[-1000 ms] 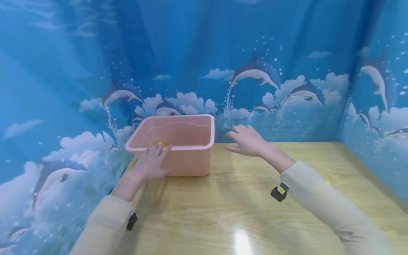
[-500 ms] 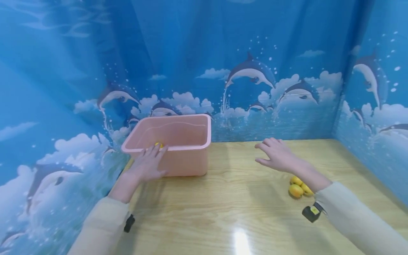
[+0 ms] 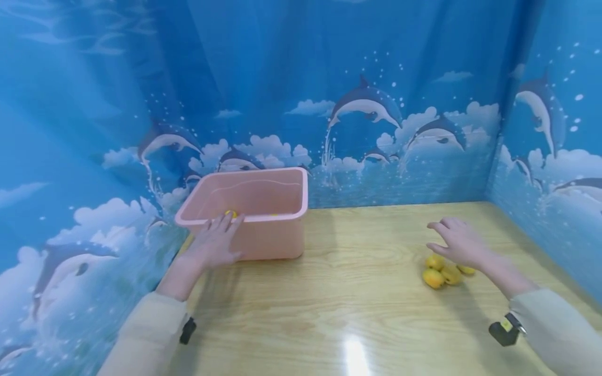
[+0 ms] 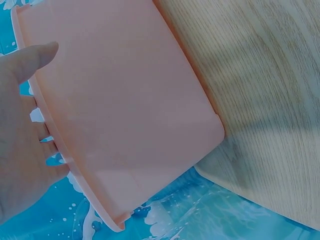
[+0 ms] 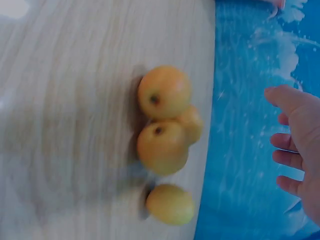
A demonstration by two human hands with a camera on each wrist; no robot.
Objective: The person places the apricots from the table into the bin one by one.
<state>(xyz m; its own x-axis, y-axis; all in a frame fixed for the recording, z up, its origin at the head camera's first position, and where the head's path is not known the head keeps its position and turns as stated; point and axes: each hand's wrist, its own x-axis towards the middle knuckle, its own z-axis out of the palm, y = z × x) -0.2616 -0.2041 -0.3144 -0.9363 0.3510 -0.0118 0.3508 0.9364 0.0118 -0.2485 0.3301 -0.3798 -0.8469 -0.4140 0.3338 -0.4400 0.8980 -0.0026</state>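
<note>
My left hand (image 3: 212,246) rests at the near rim of a pink plastic bin (image 3: 275,239), its fingers spread and reaching over the edge. In the left wrist view the thumb (image 4: 41,56) lies against the bin's outer wall, apart from the fingers. A bit of yellow fruit (image 3: 230,213) shows inside the bin just past the fingertips. My right hand (image 3: 458,244), fingers loosely bent and holding nothing, hovers over several yellow-orange fruits (image 3: 433,278) on the table. Round and smooth, with dark end spots, these fruits (image 5: 163,147) resemble loquats and sit close together.
The pale wooden table (image 3: 329,292) stretches between the bin and the fruits. A blue dolphin-print curtain (image 3: 291,78) encloses the back and both sides, close behind the bin. Light glares off the table's front (image 3: 356,355).
My right hand has moved rightward and slightly down, from beside the bin to over the fruits, which have come into view. My left hand stays at the rim; the head view has shifted slightly.
</note>
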